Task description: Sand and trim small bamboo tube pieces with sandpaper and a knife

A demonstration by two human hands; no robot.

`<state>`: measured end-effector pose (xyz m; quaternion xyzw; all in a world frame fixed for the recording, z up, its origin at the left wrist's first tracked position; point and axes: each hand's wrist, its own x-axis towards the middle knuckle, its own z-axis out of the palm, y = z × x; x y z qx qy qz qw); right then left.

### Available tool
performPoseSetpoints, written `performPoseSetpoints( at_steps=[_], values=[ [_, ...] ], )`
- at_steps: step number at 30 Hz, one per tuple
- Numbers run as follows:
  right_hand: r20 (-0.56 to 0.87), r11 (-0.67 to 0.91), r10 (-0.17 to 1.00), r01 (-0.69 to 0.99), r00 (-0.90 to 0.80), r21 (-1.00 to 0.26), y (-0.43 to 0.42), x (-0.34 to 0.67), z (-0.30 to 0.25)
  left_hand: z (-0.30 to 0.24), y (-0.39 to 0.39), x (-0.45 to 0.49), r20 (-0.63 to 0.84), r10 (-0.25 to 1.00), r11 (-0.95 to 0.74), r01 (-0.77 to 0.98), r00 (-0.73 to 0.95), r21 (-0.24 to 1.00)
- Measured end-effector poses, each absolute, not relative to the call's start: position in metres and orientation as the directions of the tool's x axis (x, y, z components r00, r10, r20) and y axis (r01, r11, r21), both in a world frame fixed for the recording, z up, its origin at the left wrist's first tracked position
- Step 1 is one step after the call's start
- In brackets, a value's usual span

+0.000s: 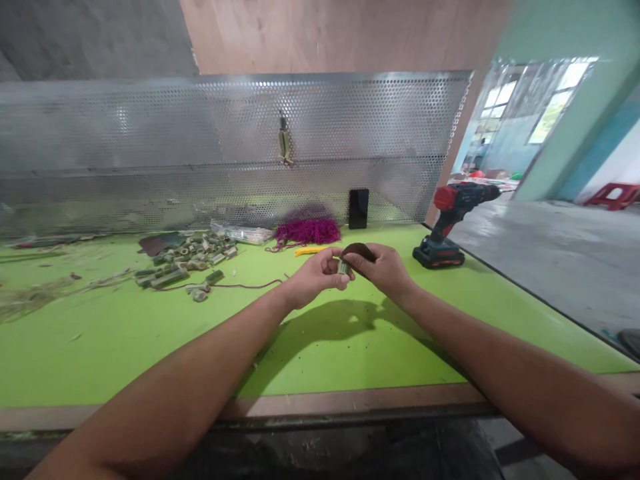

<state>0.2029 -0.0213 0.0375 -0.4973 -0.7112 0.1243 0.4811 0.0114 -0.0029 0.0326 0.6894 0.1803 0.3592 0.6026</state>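
Between the fingers of my left hand (320, 273) is a short piece of bamboo (343, 267), pale green and held above the green tabletop. My right hand (385, 270) grips a dark, bent piece of sandpaper (361, 251), which meets the top of the bamboo piece. Both hands are close together, and their fingers hide part of the bamboo. Just behind them lies a yellow-handled tool (310, 251). A dark red cord (245, 287) runs along the table to the left of my left hand.
Cut bamboo pieces (193, 253) lie heaped at the left, beside a dark sheet (161, 243). Purple string (310, 231), a plastic bag (245, 233) and a phone (359, 209) are along the perforated metal panel (340, 133), where a small bamboo figure (285, 140) hangs. A cordless drill (443, 227) stands at right.
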Motion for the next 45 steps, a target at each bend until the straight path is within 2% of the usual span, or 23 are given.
performPoseSetpoints(
  at_steps=[5, 9, 15, 18, 22, 26, 30, 34, 45],
  values=[
    [0.536, 0.502, 0.832, 0.61, -0.145, -0.613, -0.025, 0.202, 0.04, 0.029, -0.001, 0.013, 0.284, 0.677, -0.28, -0.119, 0.679, 0.953],
    [0.562, 0.478, 0.822, 0.646, -0.092, -0.594, -0.024, 0.204, 0.043, 0.029, -0.002, 0.014, 0.287, 0.623, -0.307, -0.109, 0.727, 0.945],
    [0.577, 0.515, 0.801, 0.674, -0.159, -0.529, -0.022, 0.206, 0.04, 0.032, -0.005, 0.015, 0.298, 0.613, -0.333, -0.103, 0.732, 0.937],
    [0.582, 0.486, 0.806, 0.678, -0.105, -0.551, -0.023, 0.205, 0.04, 0.031, -0.005, 0.015, 0.282, 0.611, -0.315, -0.099, 0.74, 0.944],
    [0.558, 0.522, 0.811, 0.648, -0.176, -0.554, -0.023, 0.205, 0.04, 0.029, -0.005, 0.016, 0.297, 0.637, -0.31, -0.116, 0.712, 0.944],
    [0.555, 0.455, 0.826, 0.691, -0.093, -0.561, -0.022, 0.205, 0.04, 0.026, -0.003, 0.016, 0.269, 0.641, -0.301, -0.087, 0.719, 0.95],
    [0.55, 0.497, 0.819, 0.679, -0.162, -0.54, -0.022, 0.205, 0.04, 0.024, -0.001, 0.016, 0.283, 0.677, -0.308, -0.088, 0.679, 0.947],
    [0.567, 0.464, 0.817, 0.702, -0.103, -0.541, -0.021, 0.205, 0.04, 0.022, 0.0, 0.016, 0.286, 0.658, -0.299, -0.108, 0.696, 0.948],
    [0.561, 0.529, 0.807, 0.649, -0.186, -0.547, -0.021, 0.206, 0.038, 0.021, 0.001, 0.017, 0.304, 0.666, -0.252, -0.178, 0.682, 0.951]
  ],
)
